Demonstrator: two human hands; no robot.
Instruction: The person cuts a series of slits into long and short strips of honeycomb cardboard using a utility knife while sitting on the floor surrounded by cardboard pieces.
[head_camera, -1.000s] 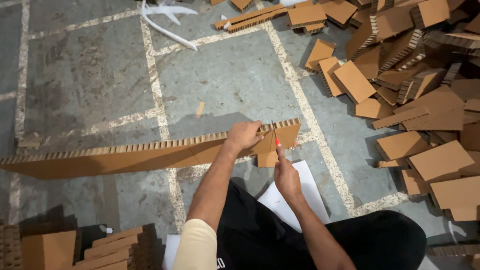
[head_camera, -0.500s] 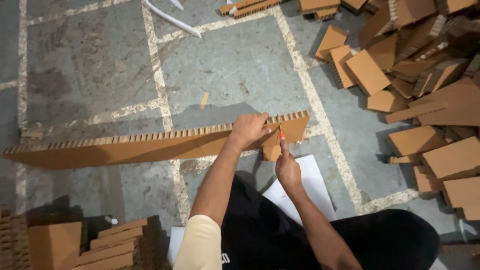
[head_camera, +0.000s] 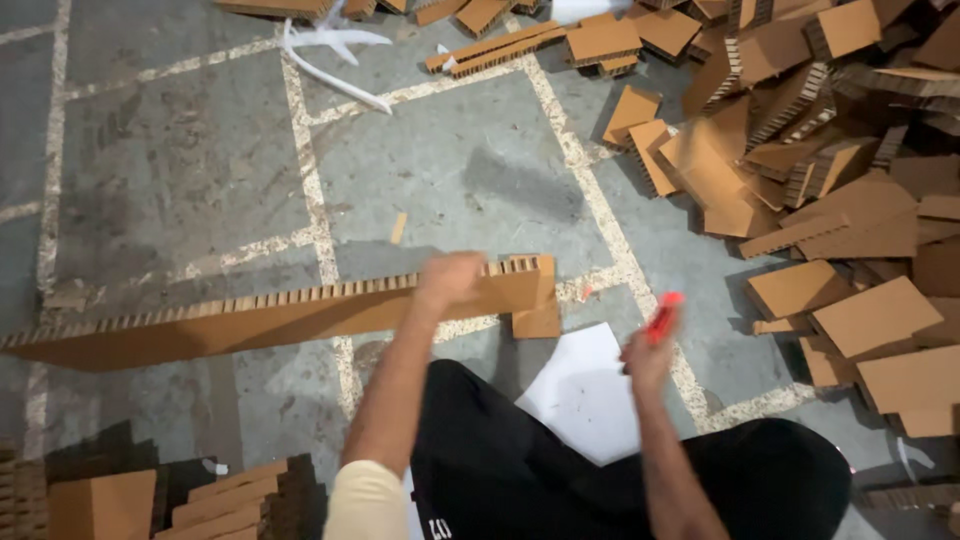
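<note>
Left hand (head_camera: 450, 283), centre of frame: fingers curled tight over the top edge of a long honeycomb cardboard strip (head_camera: 250, 318), near its right end. The strip runs from the far left edge of the frame to just right of centre, standing on its long edge, cell edge uppermost. A small square cardboard offcut (head_camera: 540, 318) sits against the strip's right end, hanging a little lower; whether it is attached I cannot tell.

Right hand (head_camera: 648, 358), right of centre and apart from the strip: closed in a fist around a red cutter (head_camera: 663, 316), whose tip sticks up above the knuckles. Motion blur hides the blade.

A white sheet (head_camera: 585, 395) lies on the concrete floor (head_camera: 180, 180) between the two forearms. Loose pile of cut cardboard pieces (head_camera: 830, 200) fills the right side of the frame. Stacked cardboard blocks (head_camera: 230, 500) at lower left. White strapping scraps (head_camera: 335, 55) at top.
</note>
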